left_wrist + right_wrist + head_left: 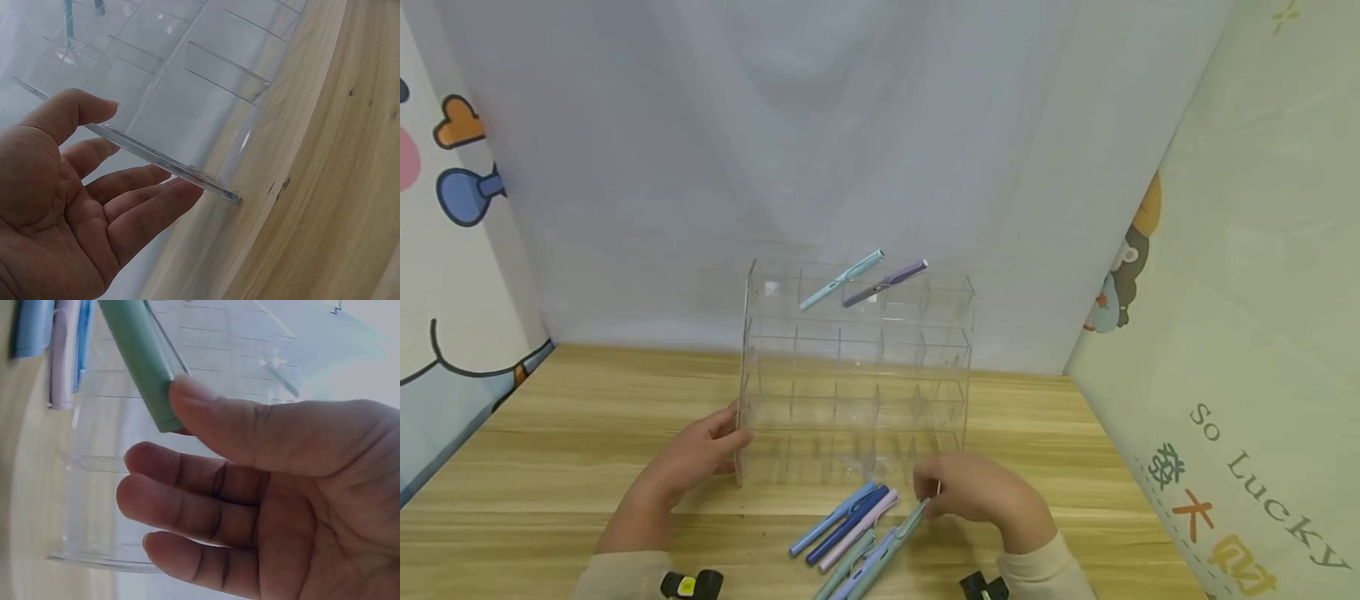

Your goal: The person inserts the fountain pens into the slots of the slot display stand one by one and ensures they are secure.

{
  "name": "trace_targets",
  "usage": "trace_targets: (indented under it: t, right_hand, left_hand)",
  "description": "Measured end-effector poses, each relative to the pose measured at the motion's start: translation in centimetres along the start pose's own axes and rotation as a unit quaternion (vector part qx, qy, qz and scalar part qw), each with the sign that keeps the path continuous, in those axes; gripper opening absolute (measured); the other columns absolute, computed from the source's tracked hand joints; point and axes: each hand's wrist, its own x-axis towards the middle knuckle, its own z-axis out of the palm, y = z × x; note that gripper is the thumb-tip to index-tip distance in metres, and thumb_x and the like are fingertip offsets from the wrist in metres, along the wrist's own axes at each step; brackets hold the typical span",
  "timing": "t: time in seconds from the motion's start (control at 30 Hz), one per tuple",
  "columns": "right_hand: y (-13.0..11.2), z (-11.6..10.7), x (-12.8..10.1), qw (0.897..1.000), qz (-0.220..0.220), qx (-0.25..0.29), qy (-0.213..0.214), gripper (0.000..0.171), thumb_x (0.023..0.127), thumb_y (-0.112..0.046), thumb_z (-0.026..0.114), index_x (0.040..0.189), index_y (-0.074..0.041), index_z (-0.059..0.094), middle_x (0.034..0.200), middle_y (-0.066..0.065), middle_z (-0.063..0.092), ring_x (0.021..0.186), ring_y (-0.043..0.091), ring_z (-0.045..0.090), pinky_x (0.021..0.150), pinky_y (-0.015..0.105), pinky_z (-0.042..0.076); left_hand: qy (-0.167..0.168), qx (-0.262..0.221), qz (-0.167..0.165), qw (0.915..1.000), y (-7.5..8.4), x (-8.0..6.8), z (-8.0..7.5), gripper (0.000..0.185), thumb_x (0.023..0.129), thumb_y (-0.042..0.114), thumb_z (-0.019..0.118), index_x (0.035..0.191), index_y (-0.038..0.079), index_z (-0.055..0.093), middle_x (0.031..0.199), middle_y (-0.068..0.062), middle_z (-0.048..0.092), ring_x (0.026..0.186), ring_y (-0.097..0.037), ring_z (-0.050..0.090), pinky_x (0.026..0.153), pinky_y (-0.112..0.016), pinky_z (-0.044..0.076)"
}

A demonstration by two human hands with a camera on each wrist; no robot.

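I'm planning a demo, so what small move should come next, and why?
Probably raise the green pen toward the clear rack: the right hand pinches its end, the left hand holds the rack's side, and a purple pen rests in the top row.

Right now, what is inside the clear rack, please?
In the clear rack, a turquoise pen and a purple pen lean in the top row. I see no pens in the visible lower compartments; the right hand covers the bottom right corner.

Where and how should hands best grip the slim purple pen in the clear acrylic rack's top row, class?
Probably pinch the slim purple pen by its upper end, coming from above and the right: it slants, with that end rightward.
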Motion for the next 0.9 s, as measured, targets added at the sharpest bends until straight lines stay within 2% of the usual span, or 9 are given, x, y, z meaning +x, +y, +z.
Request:
trace_targets:
  t: [0.33, 0.53, 0.77, 0.9]
  right_hand:
    - [-0.9, -1.9, -2.0, 0.999, -0.003, 0.048, 0.011, 0.010, 0.088, -0.023, 0.074, 0.085, -0.024, 0.064, 0.086, -0.014, 0.060, 0.077, 0.006, 0.055, 0.067, 0.026, 0.048]
    - [-1.3, -2.8, -2.7, 0.998, -0.015, 0.065, 0.022, 0.007, 0.092, -0.025, 0.070, 0.090, -0.023, 0.064, 0.091, -0.015, 0.063, 0.087, 0.006, 0.062, 0.073, 0.027, 0.052]
    - [-1.4, -3.1, -3.1, 0.996, -0.025, 0.067, 0.053, 0.006, 0.094, -0.026, 0.067, 0.095, -0.022, 0.063, 0.088, -0.012, 0.064, 0.079, 0.004, 0.059, 0.069, 0.024, 0.051]
    - [-1.4, -3.0, -2.9, 0.995, -0.027, 0.067, 0.075, 0.007, 0.095, -0.026, 0.065, 0.098, -0.020, 0.063, 0.091, -0.012, 0.066, 0.085, 0.004, 0.062, 0.073, 0.025, 0.053]
  left_hand:
    - [-0.008, 0.001, -0.003, 1.0000, -0.1, -0.1, 0.0, 0.082, 0.097, 0.047, 0.058, 0.159, 0.017, 0.014, 0.159, -0.021, 0.025, 0.140, -0.045, 0.034, 0.097, -0.048, 0.053]
    - [-0.009, 0.001, -0.005, 0.9999, -0.1, 0.0, -0.1, 0.078, 0.099, 0.043, 0.056, 0.159, 0.017, 0.013, 0.160, -0.021, 0.023, 0.141, -0.045, 0.033, 0.098, -0.047, 0.053]
    - [-0.011, 0.002, -0.009, 0.9999, 0.1, -0.1, -0.1, 0.083, 0.097, 0.048, 0.057, 0.159, 0.016, 0.012, 0.160, -0.022, 0.021, 0.141, -0.045, 0.032, 0.098, -0.046, 0.053]
    - [-0.011, 0.004, -0.011, 0.9999, 0.2, -0.2, 0.0, 0.086, 0.096, 0.051, 0.058, 0.159, 0.015, 0.012, 0.160, -0.023, 0.020, 0.141, -0.045, 0.032, 0.097, -0.045, 0.053]
